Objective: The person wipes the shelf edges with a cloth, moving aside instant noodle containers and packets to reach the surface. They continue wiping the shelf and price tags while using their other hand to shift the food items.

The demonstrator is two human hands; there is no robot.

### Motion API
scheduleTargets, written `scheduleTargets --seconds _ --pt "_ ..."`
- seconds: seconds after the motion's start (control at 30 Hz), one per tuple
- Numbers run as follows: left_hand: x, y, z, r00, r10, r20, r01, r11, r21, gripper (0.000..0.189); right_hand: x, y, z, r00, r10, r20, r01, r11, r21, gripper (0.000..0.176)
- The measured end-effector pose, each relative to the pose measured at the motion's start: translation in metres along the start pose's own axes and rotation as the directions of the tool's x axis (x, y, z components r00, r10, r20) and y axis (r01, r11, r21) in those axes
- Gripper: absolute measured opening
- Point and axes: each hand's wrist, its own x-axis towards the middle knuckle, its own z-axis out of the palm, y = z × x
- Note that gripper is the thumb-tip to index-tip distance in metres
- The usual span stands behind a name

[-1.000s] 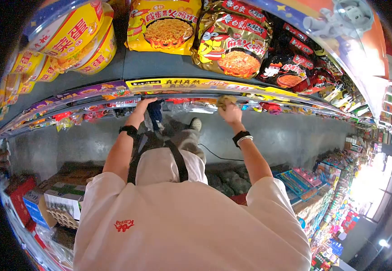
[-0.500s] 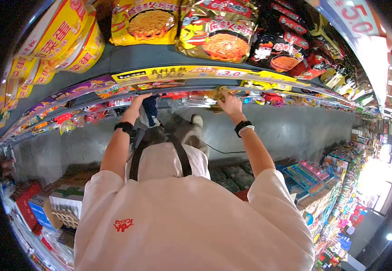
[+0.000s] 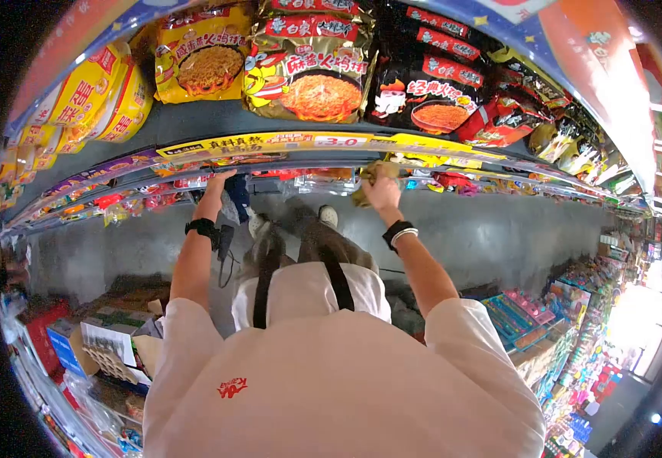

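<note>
My right hand (image 3: 383, 191) grips a crumpled olive-brown cloth (image 3: 367, 182) at the front edge of a lower shelf, beneath the yellow price strip (image 3: 285, 140). On the left, my left hand (image 3: 216, 187) reaches to the same shelf edge; its fingers are partly hidden there. Dark blue cloth (image 3: 237, 195) hangs just beside it, and whether the hand holds it is unclear. Above the strip, yellow (image 3: 201, 65), gold (image 3: 319, 84) and black (image 3: 434, 99) noodle packets stand on the upper shelf.
Yellow noodle tubs (image 3: 121, 99) stand at the upper left. An open cardboard box (image 3: 109, 343) sits on the lower left. Behind me at the right are blue and pink trays (image 3: 518, 317) and packed goods. My shoes (image 3: 328, 217) are on the grey floor (image 3: 453, 229).
The view has shifted, with more of the upper packets and my legs showing. Both hands remain by the lower shelf edge, and my right hand still holds the olive-brown cloth.
</note>
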Motion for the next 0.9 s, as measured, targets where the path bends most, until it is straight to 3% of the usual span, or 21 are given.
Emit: scheduleTargets --seconds 0.07,0.13,0.2,0.3,0.33,0.4,0.47,0.5,0.53,0.63,0.67,0.73,0.9 --pt "-0.019 0.003 0.003 0.996 0.080 -0.036 -0.079 0.996 0.034 0.084 0.003 -0.024 0.013 0.993 -0.079 0.091 0.079 0.997 0.006 0.048" --pt "-0.021 -0.006 -0.001 0.971 0.201 0.126 -0.193 0.978 -0.078 0.080 -0.006 -0.062 0.014 0.973 -0.177 0.150 0.177 0.984 0.014 0.047" --pt "-0.017 -0.011 0.003 0.982 0.160 0.105 -0.148 0.983 -0.109 0.077 -0.011 -0.092 0.028 0.945 -0.287 0.158 0.280 0.958 0.069 0.046" --pt "0.011 -0.014 -0.003 0.999 -0.006 0.038 0.012 0.989 -0.146 0.067 -0.017 -0.127 0.034 0.928 -0.323 0.185 0.316 0.946 0.071 0.047" --pt "0.000 -0.011 -0.003 0.999 -0.010 0.036 0.016 0.989 -0.147 0.067 -0.016 -0.129 0.039 0.927 -0.324 0.190 0.316 0.946 0.073 0.047" --pt "-0.025 0.003 0.013 0.992 0.126 -0.018 -0.125 0.991 0.043 0.064 -0.012 -0.123 0.040 0.931 -0.308 0.195 0.308 0.951 0.028 0.047" --pt "-0.096 0.037 0.029 0.992 0.076 -0.099 -0.075 0.997 0.015 0.060 -0.015 -0.112 0.030 0.917 -0.346 0.196 0.362 0.931 -0.047 0.047" --pt "-0.071 0.025 0.019 0.985 0.166 0.046 -0.164 0.985 -0.054 0.058 -0.017 -0.105 0.030 0.926 -0.348 0.148 0.360 0.931 -0.063 0.047" --pt "-0.067 0.022 0.015 0.984 0.132 0.123 -0.134 0.991 0.005 0.057 -0.021 -0.107 0.032 0.932 -0.348 0.098 0.356 0.931 -0.078 0.047" --pt "-0.060 0.021 0.012 0.983 0.157 0.090 -0.153 0.987 -0.048 0.057 -0.029 -0.130 0.042 0.966 -0.237 0.100 0.248 0.962 -0.117 0.048" --pt "-0.057 0.023 0.011 0.993 0.093 0.073 -0.088 0.994 -0.069 0.063 -0.031 -0.140 0.046 0.967 -0.234 0.105 0.245 0.962 -0.116 0.048" --pt "-0.066 0.028 0.008 0.998 0.022 0.055 -0.017 0.996 -0.089 0.070 -0.036 -0.168 0.059 0.951 -0.279 0.136 0.289 0.955 -0.068 0.048" --pt "-0.083 0.034 -0.010 0.996 0.068 0.049 -0.068 0.998 0.013 0.071 -0.045 -0.248 0.090 0.917 -0.371 0.149 0.373 0.928 0.014 0.044"
